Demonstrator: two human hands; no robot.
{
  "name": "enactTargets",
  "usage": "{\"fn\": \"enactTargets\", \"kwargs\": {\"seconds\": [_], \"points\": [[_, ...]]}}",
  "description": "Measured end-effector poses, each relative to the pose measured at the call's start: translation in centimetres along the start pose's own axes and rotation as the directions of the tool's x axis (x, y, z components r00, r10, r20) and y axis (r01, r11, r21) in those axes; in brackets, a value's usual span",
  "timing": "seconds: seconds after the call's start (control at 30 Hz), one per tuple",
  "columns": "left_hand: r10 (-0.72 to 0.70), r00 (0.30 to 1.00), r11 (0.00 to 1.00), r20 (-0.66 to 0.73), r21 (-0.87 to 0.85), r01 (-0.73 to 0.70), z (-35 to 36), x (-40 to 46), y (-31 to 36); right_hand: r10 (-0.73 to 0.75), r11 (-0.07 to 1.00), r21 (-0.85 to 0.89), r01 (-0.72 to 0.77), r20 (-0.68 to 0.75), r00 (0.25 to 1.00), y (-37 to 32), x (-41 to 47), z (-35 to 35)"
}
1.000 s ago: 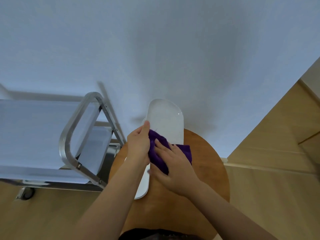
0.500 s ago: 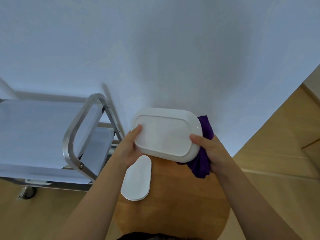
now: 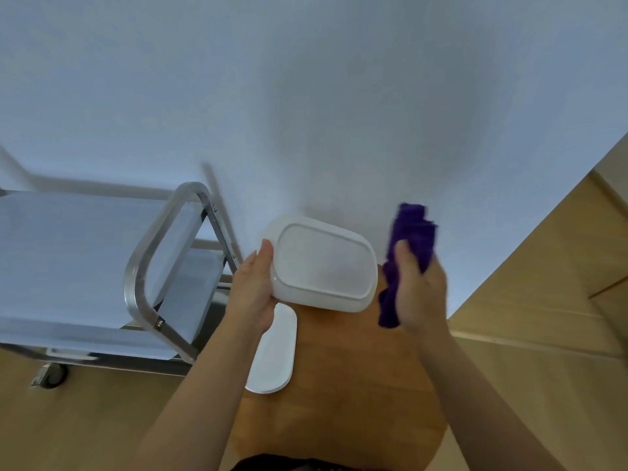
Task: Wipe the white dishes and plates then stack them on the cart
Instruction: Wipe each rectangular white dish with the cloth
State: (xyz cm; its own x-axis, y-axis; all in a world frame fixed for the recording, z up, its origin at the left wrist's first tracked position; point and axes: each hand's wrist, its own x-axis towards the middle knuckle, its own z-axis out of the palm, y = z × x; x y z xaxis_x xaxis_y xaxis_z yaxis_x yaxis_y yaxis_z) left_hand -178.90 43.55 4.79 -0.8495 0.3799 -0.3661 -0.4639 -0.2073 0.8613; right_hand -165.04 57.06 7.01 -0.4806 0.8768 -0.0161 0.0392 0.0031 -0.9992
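1. Lay on the round table [image 3: 339, 385] nearest the body: a white plate [image 3: 273, 355], long axis running away from the body, below the left hand [image 3: 253, 294].
2. Gripped the dish [image 3: 323, 263] by its left end with that hand, underside up, held above the table, long axis left to right.
3. Clutched the cloth [image 3: 409, 246] in the right hand [image 3: 419, 290], just beside the dish's right end, not touching.
4. Stood left, well apart: the cart [image 3: 68, 260], its shelf open beyond the handle.

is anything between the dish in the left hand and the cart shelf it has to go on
The cart's metal end handle rises between the white dish, held by the left hand, and the cart's top shelf. The dish would likely have to pass over it. Nothing else visible blocks the way.
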Motion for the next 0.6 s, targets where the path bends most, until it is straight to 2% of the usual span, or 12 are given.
{"fn": "enactTargets", "kwargs": {"seconds": [0.07, 0.13, 0.23, 0.3, 0.33, 0.4, 0.47, 0.53, 0.6], "points": [[0.063, 0.997, 0.99, -0.033, 0.13, -0.058, 1.7, -1.1, -0.3, -0.198, 0.96, -0.164, 0.228, 0.182, 0.963, 0.5, -2.6, 2.5], [0.041, 0.999, 0.995, 0.002, 0.093, -0.041, 3.0, -2.5, -1.3, -0.281, 0.862, -0.298, 0.411, 0.393, 0.875, 1.5, -4.7, 5.2], [-0.093, 0.991, 0.98, 0.099, -0.169, 0.109, 3.5, -4.2, -2.1, -0.252, 0.819, -0.367, 0.442, 0.462, 0.85, 1.9, -4.7, 7.1], [-0.072, 0.994, 0.981, 0.083, -0.172, 0.085, 3.2, -4.2, -2.0, -0.255, 0.782, -0.41, 0.47, 0.477, 0.841, 1.6, -3.5, 6.9], [-0.033, 0.998, 0.995, 0.053, -0.096, 0.038, 3.1, -4.1, -1.9, -0.263, 0.779, -0.406, 0.478, 0.48, 0.837, 1.2, -2.9, 6.8], [0.113, 0.994, 0.989, -0.007, 0.094, -0.111, 2.9, -4.7, -1.7, -0.267, 0.788, -0.399, 0.468, 0.464, 0.845, 0.3, -2.1, 6.8], [0.248, 0.968, 0.939, 0.029, 0.238, -0.248, 2.7, -5.5, -1.7, -0.252, 0.825, -0.375, 0.423, 0.426, 0.869, -0.4, -1.1, 6.9], [0.34, 0.937, 0.879, 0.081, 0.327, -0.348, 2.4, -6.0, -1.6, -0.154, 0.923, -0.279, 0.264, 0.362, 0.92, -1.1, 0.2, 6.8], [0.404, 0.91, 0.835, 0.093, 0.37, -0.408, 2.4, -6.3, -1.3, 0.039, 0.978, -0.209, 0.024, 0.291, 0.956, -1.2, 1.9, 5.9]]}}
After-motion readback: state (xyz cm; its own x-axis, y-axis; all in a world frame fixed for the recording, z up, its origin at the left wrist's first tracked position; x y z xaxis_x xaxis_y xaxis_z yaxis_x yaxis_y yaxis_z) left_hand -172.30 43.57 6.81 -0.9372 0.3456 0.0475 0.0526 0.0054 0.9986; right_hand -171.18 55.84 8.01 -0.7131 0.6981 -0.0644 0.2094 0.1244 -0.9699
